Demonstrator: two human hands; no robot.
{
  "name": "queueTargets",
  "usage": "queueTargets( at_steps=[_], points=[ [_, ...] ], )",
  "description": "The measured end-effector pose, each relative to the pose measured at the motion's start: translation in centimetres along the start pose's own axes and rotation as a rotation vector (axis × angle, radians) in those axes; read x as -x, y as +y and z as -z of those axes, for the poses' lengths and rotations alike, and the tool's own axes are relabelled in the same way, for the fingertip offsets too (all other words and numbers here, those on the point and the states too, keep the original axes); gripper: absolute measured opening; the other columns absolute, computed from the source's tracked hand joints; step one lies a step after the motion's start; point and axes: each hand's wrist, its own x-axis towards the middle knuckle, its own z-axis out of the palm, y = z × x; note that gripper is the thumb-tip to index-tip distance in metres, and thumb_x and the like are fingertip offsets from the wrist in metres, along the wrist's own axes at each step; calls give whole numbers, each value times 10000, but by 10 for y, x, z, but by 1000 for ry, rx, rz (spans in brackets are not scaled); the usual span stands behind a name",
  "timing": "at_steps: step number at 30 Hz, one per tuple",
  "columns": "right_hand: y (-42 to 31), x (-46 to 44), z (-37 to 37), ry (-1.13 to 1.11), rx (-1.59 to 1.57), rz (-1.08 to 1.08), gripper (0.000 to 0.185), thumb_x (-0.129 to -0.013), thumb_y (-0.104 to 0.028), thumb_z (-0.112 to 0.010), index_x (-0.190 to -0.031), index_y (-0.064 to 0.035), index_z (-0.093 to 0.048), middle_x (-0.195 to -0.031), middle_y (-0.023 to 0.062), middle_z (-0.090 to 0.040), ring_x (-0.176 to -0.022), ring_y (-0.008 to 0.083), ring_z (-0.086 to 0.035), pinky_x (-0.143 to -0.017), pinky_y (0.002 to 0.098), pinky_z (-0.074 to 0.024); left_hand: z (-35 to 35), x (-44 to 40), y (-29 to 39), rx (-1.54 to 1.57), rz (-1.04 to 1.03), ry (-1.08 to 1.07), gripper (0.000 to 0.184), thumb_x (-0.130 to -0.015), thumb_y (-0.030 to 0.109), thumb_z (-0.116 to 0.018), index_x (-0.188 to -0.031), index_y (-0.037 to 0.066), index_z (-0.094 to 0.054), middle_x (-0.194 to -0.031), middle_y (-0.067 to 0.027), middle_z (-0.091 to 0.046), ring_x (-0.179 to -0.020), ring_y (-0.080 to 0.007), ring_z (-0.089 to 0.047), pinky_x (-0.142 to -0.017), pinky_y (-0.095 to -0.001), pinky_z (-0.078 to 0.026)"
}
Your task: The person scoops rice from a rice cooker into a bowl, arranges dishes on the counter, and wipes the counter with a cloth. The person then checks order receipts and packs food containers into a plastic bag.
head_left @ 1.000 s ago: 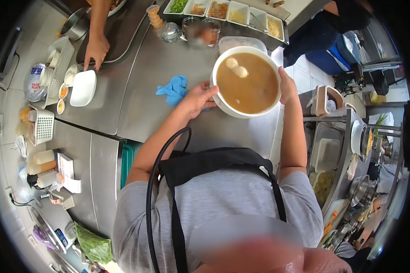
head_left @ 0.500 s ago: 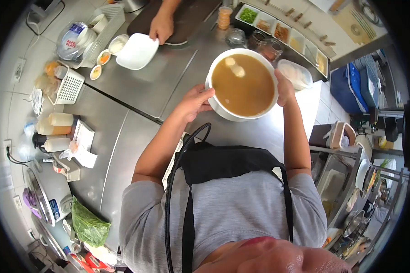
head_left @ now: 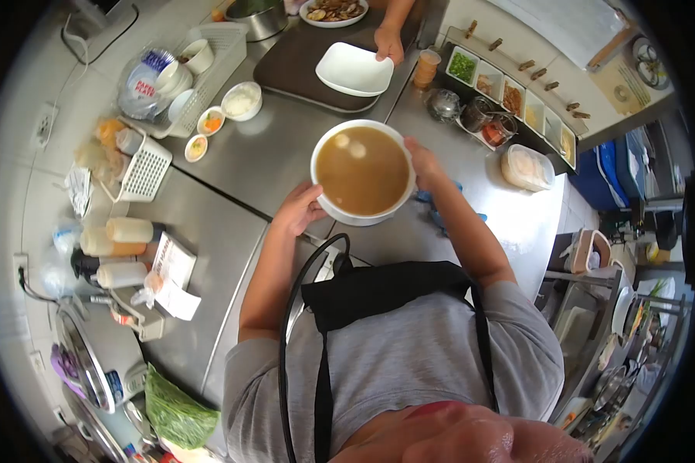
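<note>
A round white bowl (head_left: 314,171) full of brown soup (head_left: 363,181) is held between my hands above the steel counter. Pale round pieces float near its far side. My left hand (head_left: 297,210) grips the left rim, thumb on top, with its other fingers partly hidden by the bowl. On the right edge, my right hand (head_left: 423,163) is closed against the bowl. Beyond it, another person's hand (head_left: 390,45) holds a white square dish (head_left: 354,68) over a brown tray (head_left: 286,65). Blue objects (head_left: 459,208) lie on the counter beneath my right forearm.
A black rack of condiment trays (head_left: 510,99) lines the far right, with glass jars (head_left: 444,106) and a lidded plastic tub (head_left: 527,167) beside it. Small bowls (head_left: 241,100) and white baskets (head_left: 143,174) stand left, near sauce bottles (head_left: 120,274). A plate of food (head_left: 333,11) sits at the back.
In the picture, the soup bowl has shifted left and down with both my hands on it. The other person's hand and square dish now appear farther right, over the tray. Blue objects have come into view.
</note>
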Motion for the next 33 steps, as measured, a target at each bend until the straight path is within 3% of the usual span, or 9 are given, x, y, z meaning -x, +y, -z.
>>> queueTargets(
  at_steps=[7,10,12,14,19,24,28,31,33],
  points=[
    [-50,3,-52,-67,181,61,467,-861,-324,-388,-1248,-72,-318,-1284,79,-328,-1159,216,-316,-941,356,-271,42,-19,12,66,-16,91,382,-802,261,-503,-1060,-15,-442,-972,-110,-553,-861,-191,-554,-789,-372,-433],
    [-84,-7,-36,-53,780,385,364,-853,-315,-394,-1092,-63,-502,-1062,75,-540,-999,189,-488,-855,303,-376,34,-20,25,74,-24,104,364,-810,249,-484,-1054,-18,-441,-962,-115,-553,-865,-198,-550,-783,-381,-436],
    [-107,-53,6,217,932,809,323,-835,-299,-407,-994,-66,-566,-906,107,-602,-854,218,-571,-762,303,-436,32,-23,27,82,-29,127,369,-812,251,-481,-1060,-19,-436,-967,-118,-550,-870,-199,-548,-779,-375,-440],
    [-158,-74,42,605,1104,835,250,-776,-233,-450,-871,-47,-588,-837,194,-580,-761,324,-572,-671,375,-462,33,-24,24,95,-30,178,382,-814,258,-479,-1072,-19,-427,-980,-122,-545,-877,-201,-547,-774,-364,-444],
    [-191,-145,113,565,1725,310,245,-705,-158,-491,-852,3,-602,-921,183,-581,-873,315,-559,-762,381,-447,30,-25,20,103,-86,157,474,-805,327,-505,-1111,-20,-399,-1020,-120,-526,-884,-202,-544,-775,-339,-450],
    [-190,-179,124,514,1834,208,237,-741,-122,-461,-887,6,-596,-987,174,-567,-940,291,-544,-771,376,-450,19,-22,14,96,-146,278,565,-781,421,-522,-1147,11,-389,-1024,-83,-523,-905,-184,-527,-785,-311,-429],
    [-188,-186,129,651,1615,185,231,-746,-110,-466,-915,-24,-599,-1003,160,-565,-924,287,-552,-745,377,-461,16,-14,12,164,-160,369,504,-789,382,-523,-1146,48,-400,-993,-58,-511,-860,-173,-522,-727,-280,-426],
    [-188,-200,152,636,1758,285,214,-721,-104,-514,-906,-35,-597,-975,149,-577,-864,298,-568,-683,393,-475,32,-9,2,214,-176,453,454,-796,341,-521,-1128,53,-409,-957,-69,-501,-843,-179,-523,-697,-285,-431],
    [-209,-178,149,435,2145,203,155,-742,-122,-525,-838,-11,-575,-865,135,-587,-750,266,-571,-621,361,-472,40,-1,-2,237,-197,513,432,-797,324,-522,-1118,55,-411,-947,-78,-491,-838,-187,-523,-687,-289,-434]
  ],
)
